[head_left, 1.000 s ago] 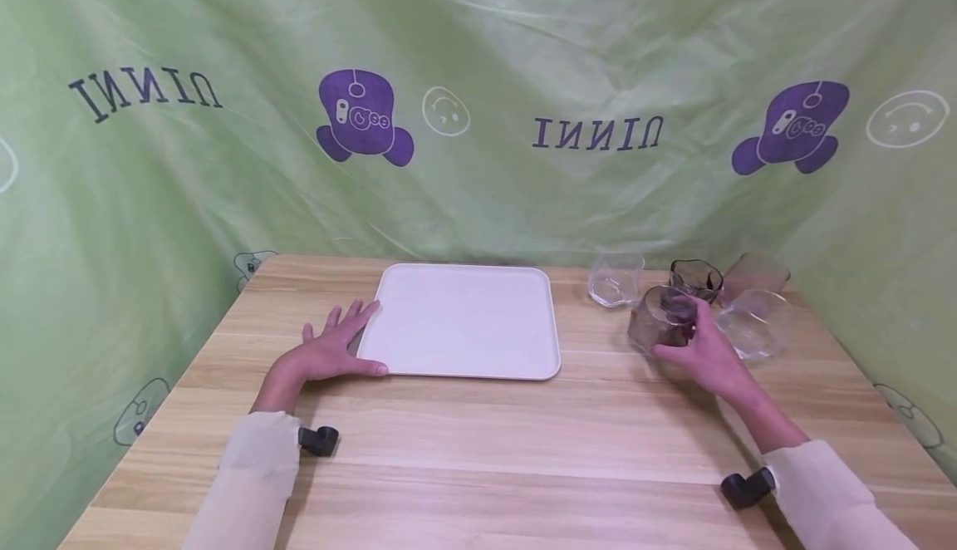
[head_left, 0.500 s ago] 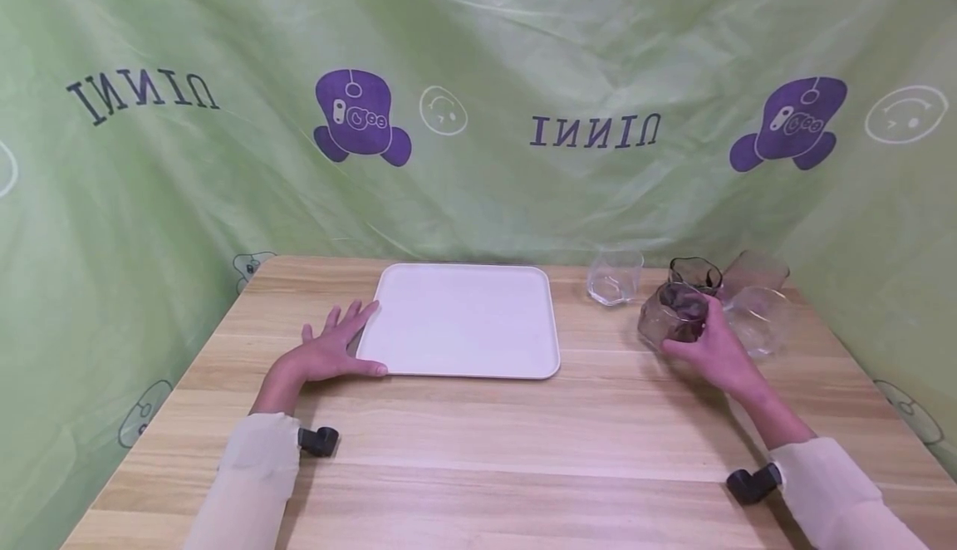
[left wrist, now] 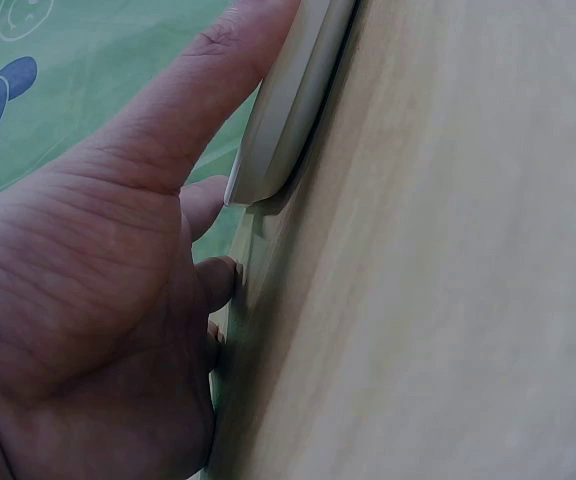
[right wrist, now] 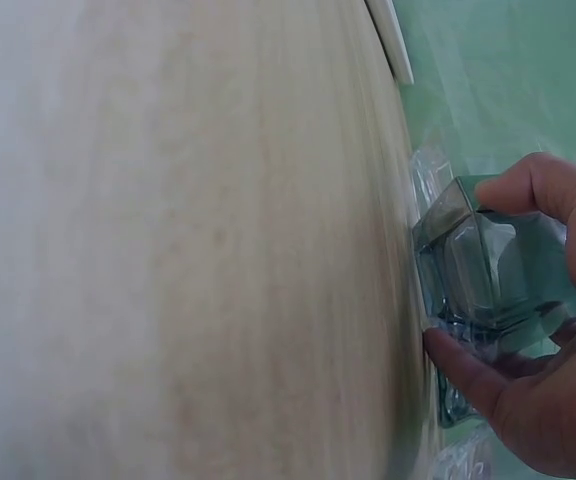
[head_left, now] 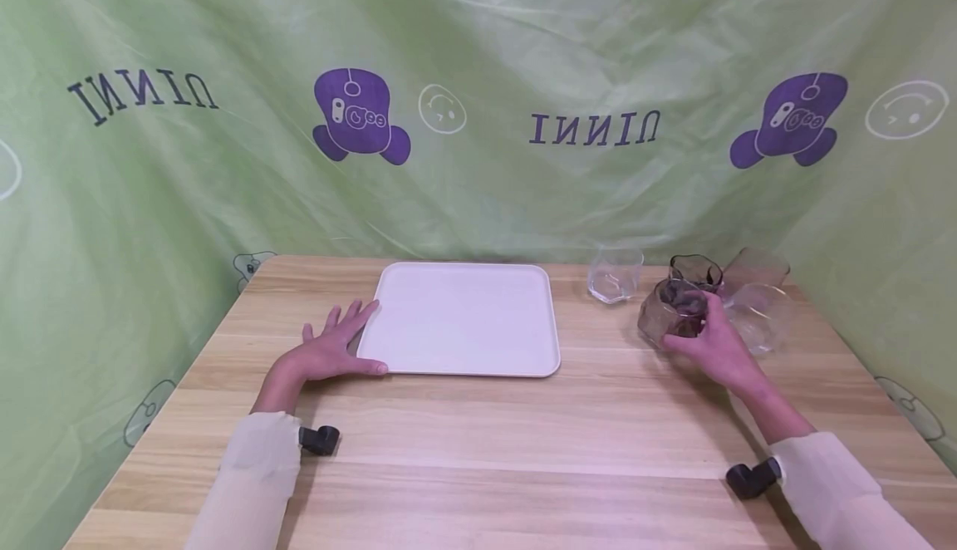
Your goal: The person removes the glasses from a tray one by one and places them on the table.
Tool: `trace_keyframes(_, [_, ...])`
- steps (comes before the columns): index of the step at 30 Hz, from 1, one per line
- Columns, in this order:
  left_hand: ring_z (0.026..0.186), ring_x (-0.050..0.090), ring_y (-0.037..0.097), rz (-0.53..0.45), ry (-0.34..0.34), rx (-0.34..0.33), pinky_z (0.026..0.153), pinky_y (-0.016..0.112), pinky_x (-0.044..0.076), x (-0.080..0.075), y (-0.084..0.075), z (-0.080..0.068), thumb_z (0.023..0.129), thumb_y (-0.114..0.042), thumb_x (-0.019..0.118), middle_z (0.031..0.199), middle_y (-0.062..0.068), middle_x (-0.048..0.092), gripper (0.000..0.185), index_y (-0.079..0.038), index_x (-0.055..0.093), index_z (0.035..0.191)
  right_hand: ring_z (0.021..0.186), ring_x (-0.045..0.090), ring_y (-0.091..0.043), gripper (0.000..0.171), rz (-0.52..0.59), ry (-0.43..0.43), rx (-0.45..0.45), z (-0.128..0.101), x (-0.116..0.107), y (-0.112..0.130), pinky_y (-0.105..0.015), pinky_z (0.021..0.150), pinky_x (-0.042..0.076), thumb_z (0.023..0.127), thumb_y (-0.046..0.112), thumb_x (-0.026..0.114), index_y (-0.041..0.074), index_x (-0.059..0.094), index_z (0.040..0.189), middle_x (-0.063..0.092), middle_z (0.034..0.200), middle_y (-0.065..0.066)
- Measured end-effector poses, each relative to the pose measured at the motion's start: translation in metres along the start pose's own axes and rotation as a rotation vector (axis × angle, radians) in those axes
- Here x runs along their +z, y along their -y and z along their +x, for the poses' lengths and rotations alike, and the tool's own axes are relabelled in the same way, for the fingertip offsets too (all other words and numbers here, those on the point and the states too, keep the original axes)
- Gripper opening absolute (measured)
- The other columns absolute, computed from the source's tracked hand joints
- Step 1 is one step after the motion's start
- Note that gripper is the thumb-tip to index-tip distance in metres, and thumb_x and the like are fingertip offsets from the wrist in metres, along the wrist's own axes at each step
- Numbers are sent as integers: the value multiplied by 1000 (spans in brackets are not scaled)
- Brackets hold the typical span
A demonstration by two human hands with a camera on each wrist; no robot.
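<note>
My left hand (head_left: 325, 355) touches the near left corner of a white rectangular tray (head_left: 553, 367), its fingers spread along the left edge and the thumb at the front edge. In the left wrist view, the thumb lies against the tray's rim (left wrist: 283, 130). On the right of the table, my right hand (head_left: 714, 351) holds a smoky brown glass cup (head_left: 652, 317) between thumb and fingers. The right wrist view shows this cup (right wrist: 488, 260) from the side; I cannot tell whether its base touches the table. A darker glass cup (head_left: 695, 266) stands just behind it.
A clear glass cup (head_left: 615, 277) stands left of the held one, near the back edge. Another clear cup (head_left: 763, 321) and a pinkish-brown cup (head_left: 758, 269) are at the right. A green printed curtain (head_left: 478, 193) hangs behind the wooden table (head_left: 486, 442).
My right hand has shifted a little to the right with the smoky cup, close in front of the darker cup, and then stayed nearly still. The left hand and tray have not moved.
</note>
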State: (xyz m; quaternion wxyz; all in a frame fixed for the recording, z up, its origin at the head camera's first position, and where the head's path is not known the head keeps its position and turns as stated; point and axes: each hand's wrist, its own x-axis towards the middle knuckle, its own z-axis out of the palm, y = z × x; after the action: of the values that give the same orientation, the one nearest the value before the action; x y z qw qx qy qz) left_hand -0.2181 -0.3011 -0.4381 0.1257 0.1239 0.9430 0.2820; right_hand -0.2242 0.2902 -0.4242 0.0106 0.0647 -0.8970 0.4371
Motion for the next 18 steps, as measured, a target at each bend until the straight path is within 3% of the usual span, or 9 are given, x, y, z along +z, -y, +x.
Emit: trace_keyframes(18, [150, -17, 51, 1, 8, -4, 104, 79, -19, 0, 0, 0, 79, -65, 79, 169, 24, -6, 122, -15, 10, 167, 131, 36, -62, 99, 17, 31, 17, -1, -1, 0, -74, 108, 28, 89, 11, 79, -12, 10, 155, 33, 143, -47])
